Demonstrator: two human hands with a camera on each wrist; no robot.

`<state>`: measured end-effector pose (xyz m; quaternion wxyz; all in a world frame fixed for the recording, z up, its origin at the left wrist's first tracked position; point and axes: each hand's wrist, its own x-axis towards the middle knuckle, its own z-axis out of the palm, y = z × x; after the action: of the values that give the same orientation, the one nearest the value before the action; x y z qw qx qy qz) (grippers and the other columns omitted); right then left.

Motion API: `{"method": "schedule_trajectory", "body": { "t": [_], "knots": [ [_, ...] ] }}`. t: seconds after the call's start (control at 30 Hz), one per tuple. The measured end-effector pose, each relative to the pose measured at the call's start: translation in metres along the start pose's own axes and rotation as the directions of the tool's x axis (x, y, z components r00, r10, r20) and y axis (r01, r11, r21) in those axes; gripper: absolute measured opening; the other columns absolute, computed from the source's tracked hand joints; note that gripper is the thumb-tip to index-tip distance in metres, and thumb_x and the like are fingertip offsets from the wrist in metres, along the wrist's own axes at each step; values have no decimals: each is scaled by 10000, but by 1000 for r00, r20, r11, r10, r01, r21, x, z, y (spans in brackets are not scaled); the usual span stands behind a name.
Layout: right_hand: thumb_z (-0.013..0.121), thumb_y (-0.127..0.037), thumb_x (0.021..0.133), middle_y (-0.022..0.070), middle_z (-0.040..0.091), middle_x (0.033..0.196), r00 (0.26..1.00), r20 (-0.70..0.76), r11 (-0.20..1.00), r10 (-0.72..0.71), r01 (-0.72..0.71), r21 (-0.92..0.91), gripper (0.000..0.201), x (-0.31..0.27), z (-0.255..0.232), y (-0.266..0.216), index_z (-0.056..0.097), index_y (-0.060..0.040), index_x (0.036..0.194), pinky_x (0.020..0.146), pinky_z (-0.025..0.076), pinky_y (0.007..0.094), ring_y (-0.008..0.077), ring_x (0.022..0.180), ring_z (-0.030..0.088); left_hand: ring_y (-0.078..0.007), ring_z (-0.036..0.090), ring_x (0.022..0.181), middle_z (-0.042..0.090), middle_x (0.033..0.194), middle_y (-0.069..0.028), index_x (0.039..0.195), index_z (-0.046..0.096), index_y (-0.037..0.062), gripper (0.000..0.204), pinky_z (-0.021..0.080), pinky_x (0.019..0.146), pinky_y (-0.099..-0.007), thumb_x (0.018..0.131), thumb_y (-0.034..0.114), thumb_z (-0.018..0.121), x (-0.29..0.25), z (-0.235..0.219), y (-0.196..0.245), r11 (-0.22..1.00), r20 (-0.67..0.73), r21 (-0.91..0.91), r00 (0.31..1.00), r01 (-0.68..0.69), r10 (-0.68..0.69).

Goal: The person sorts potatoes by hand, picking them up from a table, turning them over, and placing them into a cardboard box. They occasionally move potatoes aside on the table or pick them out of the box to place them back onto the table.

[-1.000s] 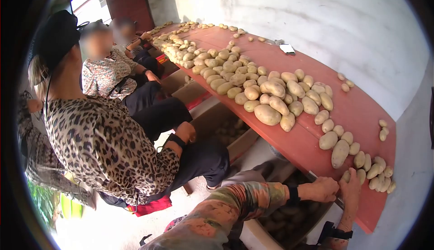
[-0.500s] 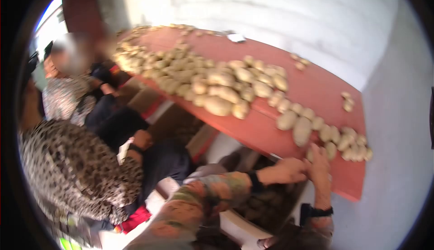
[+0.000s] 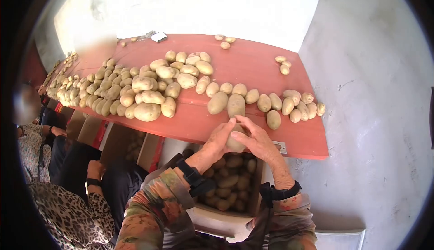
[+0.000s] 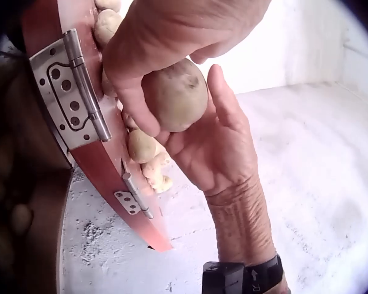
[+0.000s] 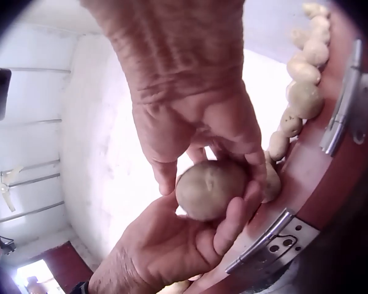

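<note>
Both hands hold one potato (image 3: 234, 144) between them, just in front of the red table (image 3: 253, 69). In the head view the left hand (image 3: 218, 140) has it from the left and the right hand (image 3: 261, 142) from the right. Seen in the left wrist view, the left fingers curl over the potato (image 4: 176, 98) while the right palm (image 4: 218, 147) faces it. A dimple marks its skin in the right wrist view, where the right fingers come from above and the left hand (image 5: 172, 245) cups it below. A row of potatoes (image 3: 252, 96) lies just beyond the hands.
Below the table edge stands a cardboard box (image 3: 258, 189) of potatoes. A large potato heap (image 3: 147, 112) covers the table's left part. Metal hinges (image 4: 73, 92) sit on the near edge. At the left sits a person in a leopard-print top (image 3: 68, 218); a wall (image 3: 361, 114) rises right.
The view has swung right and moved nearer the table's end. Both hands now hold a potato between them in front of the edge; earlier they were together at the edge beside the row.
</note>
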<state>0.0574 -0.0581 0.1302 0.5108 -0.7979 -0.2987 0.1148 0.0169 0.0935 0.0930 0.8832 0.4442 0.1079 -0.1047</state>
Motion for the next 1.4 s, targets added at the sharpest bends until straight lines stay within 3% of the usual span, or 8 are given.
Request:
{"method": "schedule_trajectory", "body": {
  "t": [0.13, 0.23, 0.3, 0.33, 0.4, 0.63, 0.93, 1.4],
  "knots": [
    [599, -321, 875, 199, 625, 1076, 998, -56, 995, 24, -19, 95, 480, 6, -9, 16, 515, -23, 1241, 864, 470, 334, 251, 1018, 611, -209, 632, 898, 633, 968, -95, 1122, 533, 56, 370, 536, 729, -352, 897, 349, 547, -5, -6, 3, 952, -49, 295, 996, 82, -70],
    [600, -299, 873, 165, 655, 949, 960, -273, 996, 55, -35, 76, 410, 9, -14, 33, 569, 1, 1151, 808, 482, 332, 222, 916, 624, -206, 635, 854, 641, 913, -83, 967, 599, 40, 335, 502, 724, -343, 850, 353, 608, -6, -10, 0, 710, 208, 685, 978, -166, 28],
    [604, -282, 868, 167, 657, 944, 957, -282, 997, 68, -56, 52, 398, 10, -19, 34, 574, 1, 1147, 802, 482, 332, 219, 901, 627, -231, 632, 847, 648, 883, -103, 870, 615, 25, 360, 474, 743, -343, 794, 375, 659, -11, -15, -6, 363, 388, 863, 921, -351, -32],
    [608, -265, 863, 168, 659, 939, 955, -289, 998, 59, -56, 17, 387, 8, -19, 33, 579, 1, 1142, 795, 483, 332, 215, 886, 630, -231, 632, 847, 648, 883, -103, 870, 615, 25, 360, 474, 743, -343, 794, 375, 659, -14, -15, -9, 386, 379, 862, 924, -330, -56],
    [607, -254, 859, 170, 661, 935, 958, -276, 997, 71, -79, -17, 375, 10, -19, 33, 582, 4, 1131, 788, 484, 333, 219, 870, 631, -272, 623, 877, 643, 866, -146, 900, 621, 23, 397, 469, 768, -363, 769, 394, 668, -18, -9, -1, 119, 290, 955, 941, -272, -173],
    [603, -256, 848, 167, 664, 910, 964, -265, 992, 32, -62, -107, 344, 12, -11, 27, 595, -8, 1087, 762, 486, 353, 250, 834, 636, -328, 617, 865, 642, 879, -160, 1036, 601, 33, 415, 474, 771, -414, 807, 378, 629, -13, -33, -13, -135, 379, 918, 925, -373, 14],
    [611, -229, 827, 181, 641, 1006, 970, -242, 936, 20, -104, -338, 337, 20, -4, 37, 591, -22, 1092, 825, 472, 411, 329, 917, 618, -304, 630, 798, 651, 799, -149, 922, 657, 25, 374, 476, 718, -398, 851, 385, 586, -14, -17, -4, 46, 369, 929, 912, -367, -181],
    [623, -231, 827, 255, 444, 1294, 966, -176, 884, -189, 89, -459, 415, 32, 14, 43, 546, -71, 1202, 967, 396, 444, 410, 1185, 440, -257, 594, 705, 617, 740, -144, 896, 647, 6, 345, 451, 657, -370, 875, 343, 578, -10, -24, 0, 180, 452, 884, 886, -431, -99]
  ]
}}
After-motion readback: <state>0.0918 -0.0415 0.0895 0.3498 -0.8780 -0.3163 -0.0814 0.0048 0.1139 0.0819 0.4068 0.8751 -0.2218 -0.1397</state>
